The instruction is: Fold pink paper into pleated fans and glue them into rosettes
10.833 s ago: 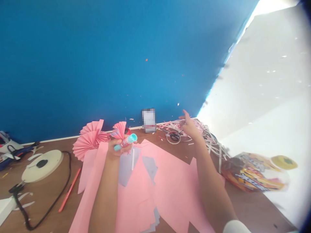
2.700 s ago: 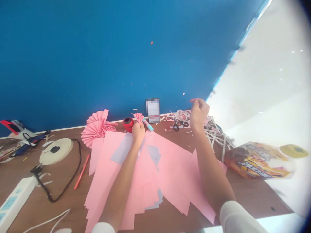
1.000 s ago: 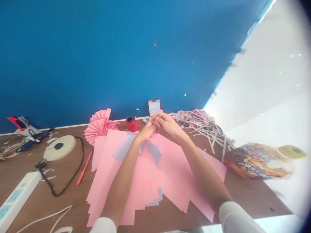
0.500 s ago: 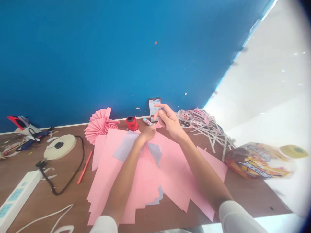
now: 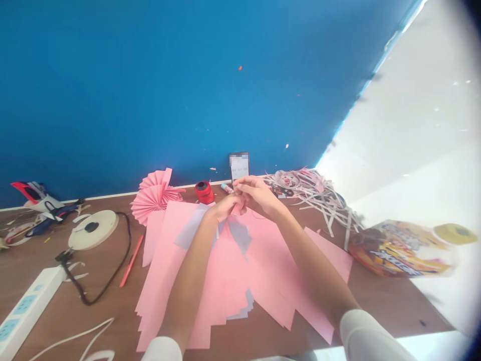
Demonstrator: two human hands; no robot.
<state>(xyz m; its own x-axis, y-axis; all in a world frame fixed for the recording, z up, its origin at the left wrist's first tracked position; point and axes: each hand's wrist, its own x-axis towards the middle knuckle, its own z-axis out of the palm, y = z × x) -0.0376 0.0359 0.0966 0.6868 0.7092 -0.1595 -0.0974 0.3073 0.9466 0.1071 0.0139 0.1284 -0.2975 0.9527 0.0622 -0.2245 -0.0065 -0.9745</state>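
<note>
Now | left hand pinching folded pink paper | right hand pinching it too | just right of red thread spool

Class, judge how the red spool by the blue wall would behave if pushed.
The red spool seems to stand on its flat end, so a push would probably slide it. It looks squat, so likely hard to tip. Laid sideways, it might roll on the smooth table.

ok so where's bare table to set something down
Bare wood lies front right, between the pink sheets and the snack bag, and front left between the sheets and the power strip. The back edge, from paper fans to shreds, is crowded.
</note>
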